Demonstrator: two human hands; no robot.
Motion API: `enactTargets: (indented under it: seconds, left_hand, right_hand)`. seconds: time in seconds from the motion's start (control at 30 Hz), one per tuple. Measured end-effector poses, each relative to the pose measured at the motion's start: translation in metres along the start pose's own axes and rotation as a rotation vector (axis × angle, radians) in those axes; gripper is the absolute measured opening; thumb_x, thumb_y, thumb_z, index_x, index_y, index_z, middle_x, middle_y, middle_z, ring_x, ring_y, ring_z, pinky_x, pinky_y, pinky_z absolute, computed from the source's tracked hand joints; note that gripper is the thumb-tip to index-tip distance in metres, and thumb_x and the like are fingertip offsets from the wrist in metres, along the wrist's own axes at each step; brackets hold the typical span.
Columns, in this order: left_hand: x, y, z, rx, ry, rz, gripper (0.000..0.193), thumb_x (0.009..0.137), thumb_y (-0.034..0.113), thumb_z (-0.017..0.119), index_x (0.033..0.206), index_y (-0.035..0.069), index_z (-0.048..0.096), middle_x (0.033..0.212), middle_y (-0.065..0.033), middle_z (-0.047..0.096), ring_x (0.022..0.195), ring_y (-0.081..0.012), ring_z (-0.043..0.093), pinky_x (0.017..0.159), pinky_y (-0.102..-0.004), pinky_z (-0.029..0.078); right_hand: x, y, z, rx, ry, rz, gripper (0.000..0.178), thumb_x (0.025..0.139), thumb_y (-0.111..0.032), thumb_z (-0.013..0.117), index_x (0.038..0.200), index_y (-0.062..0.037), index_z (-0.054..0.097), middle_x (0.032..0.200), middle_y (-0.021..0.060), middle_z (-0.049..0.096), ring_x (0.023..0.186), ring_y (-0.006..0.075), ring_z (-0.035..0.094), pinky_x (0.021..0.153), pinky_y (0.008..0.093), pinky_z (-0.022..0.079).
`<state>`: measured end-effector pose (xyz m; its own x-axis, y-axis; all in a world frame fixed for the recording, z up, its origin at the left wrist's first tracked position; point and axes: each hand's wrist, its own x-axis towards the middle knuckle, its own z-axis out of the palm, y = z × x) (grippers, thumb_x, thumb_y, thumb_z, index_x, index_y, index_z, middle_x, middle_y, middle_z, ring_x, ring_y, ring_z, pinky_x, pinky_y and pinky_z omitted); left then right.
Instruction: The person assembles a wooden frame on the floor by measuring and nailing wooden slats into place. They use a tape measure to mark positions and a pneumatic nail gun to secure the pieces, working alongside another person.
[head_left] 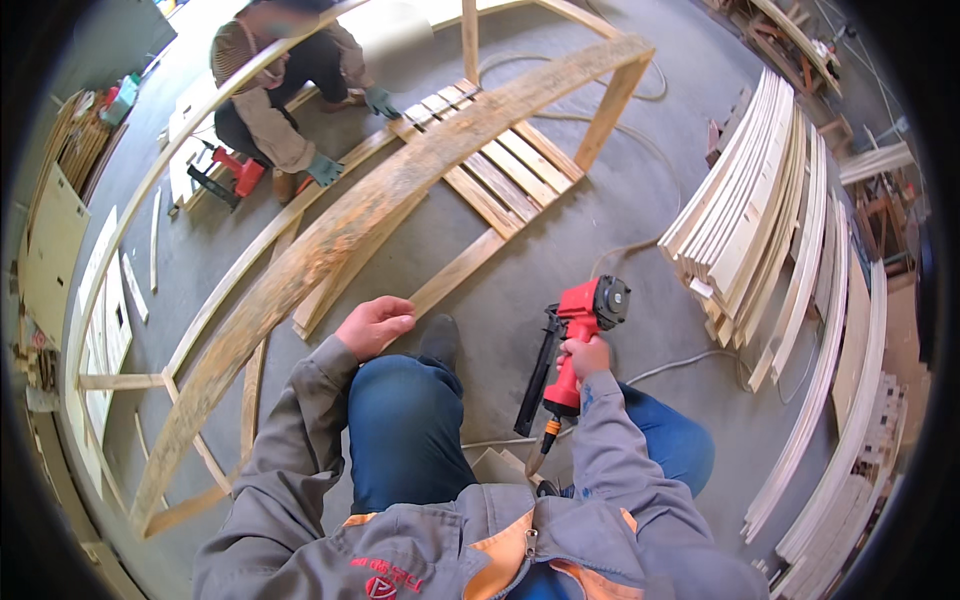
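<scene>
My right hand (pixel 584 358) is wrapped round the grip of a red and black pneumatic nail gun (pixel 577 305). An air hose fitting shows at the bottom of its handle, and its long black magazine points down toward the floor. Over my bent left knee, my left hand (pixel 378 325) is closed, thumb against the fingers; whatever it might hold is hidden. Just beyond that hand lies a wooden rail (pixel 455 273) of a large frame. The frame's thick curved beam (pixel 400 175) arches across in front of me, with a panel of parallel slats (pixel 505 170) behind it.
Across the frame a co-worker (pixel 285 90) in gloves crouches, hands at the wood. A second red nail gun (pixel 237 172) is beside them. Stacked curved strips (pixel 745 200) stand at right. An air hose (pixel 690 360) trails over the floor. Boards (pixel 108 300) lie at left.
</scene>
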<state>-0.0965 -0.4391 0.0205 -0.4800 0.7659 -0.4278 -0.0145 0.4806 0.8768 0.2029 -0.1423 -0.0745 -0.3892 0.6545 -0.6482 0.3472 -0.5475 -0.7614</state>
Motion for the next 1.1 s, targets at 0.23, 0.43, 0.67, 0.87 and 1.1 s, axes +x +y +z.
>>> enactTargets:
  seconds: [0.23, 0.43, 0.67, 0.87, 1.1]
  left_hand:
    - [-0.063, 0.149, 0.052, 0.585, -0.073, 0.477, 0.045, 0.087, 0.025, 0.076, 0.125, 0.006, 0.064, 0.119, -0.0172, 0.066, 0.110, -0.0371, 0.064, 0.094, -0.0427, 0.053]
    - [-0.059, 0.197, 0.144, 0.602, -0.313, 0.732, 0.041, 0.088, 0.032, 0.070, 0.121, 0.008, 0.063, 0.111, -0.0164, 0.066, 0.108, -0.0365, 0.064, 0.090, -0.0455, 0.053]
    - [-0.032, 0.196, 0.188, 0.628, -0.437, 0.666, 0.033, 0.086, 0.030, 0.071, 0.109, 0.006, 0.064, 0.106, -0.0161, 0.067, 0.102, -0.0370, 0.066, 0.086, -0.0471, 0.053]
    - [-0.005, 0.169, 0.199, 0.869, -0.558, 0.585, 0.032, 0.086, 0.030, 0.072, 0.108, 0.007, 0.066, 0.105, -0.0133, 0.069, 0.102, -0.0328, 0.069, 0.083, -0.0447, 0.055]
    - [0.009, 0.177, 0.218, 0.851, -0.557, 0.599, 0.031, 0.087, 0.032, 0.072, 0.105, 0.008, 0.064, 0.100, -0.0108, 0.068, 0.100, -0.0307, 0.067, 0.084, -0.0428, 0.053]
  right_hand:
    - [-0.036, -0.079, -0.038, -0.021, -0.001, -0.253, 0.016, 0.079, -0.001, 0.064, 0.094, -0.0004, 0.056, 0.065, 0.0097, 0.060, 0.049, 0.0231, 0.061, 0.048, 0.0393, 0.054]
    - [-0.077, -0.156, -0.065, 0.039, 0.071, -0.505, 0.021, 0.085, -0.003, 0.063, 0.105, -0.0006, 0.055, 0.077, 0.0092, 0.061, 0.059, 0.0222, 0.063, 0.056, 0.0381, 0.058]
    - [-0.116, -0.179, -0.093, 0.128, 0.140, -0.641, 0.025, 0.084, -0.002, 0.062, 0.108, 0.0023, 0.056, 0.081, 0.0101, 0.062, 0.067, 0.0211, 0.064, 0.067, 0.0415, 0.060]
    - [-0.104, -0.175, -0.101, 0.347, 0.086, -0.289, 0.031, 0.082, -0.003, 0.061, 0.113, -0.0015, 0.056, 0.083, 0.0099, 0.062, 0.070, 0.0229, 0.062, 0.066, 0.0433, 0.057]
    - [-0.095, -0.176, -0.120, 0.468, 0.053, -0.284, 0.022, 0.088, -0.011, 0.064, 0.107, -0.0043, 0.056, 0.080, 0.0069, 0.059, 0.070, 0.0203, 0.060, 0.062, 0.0413, 0.054]
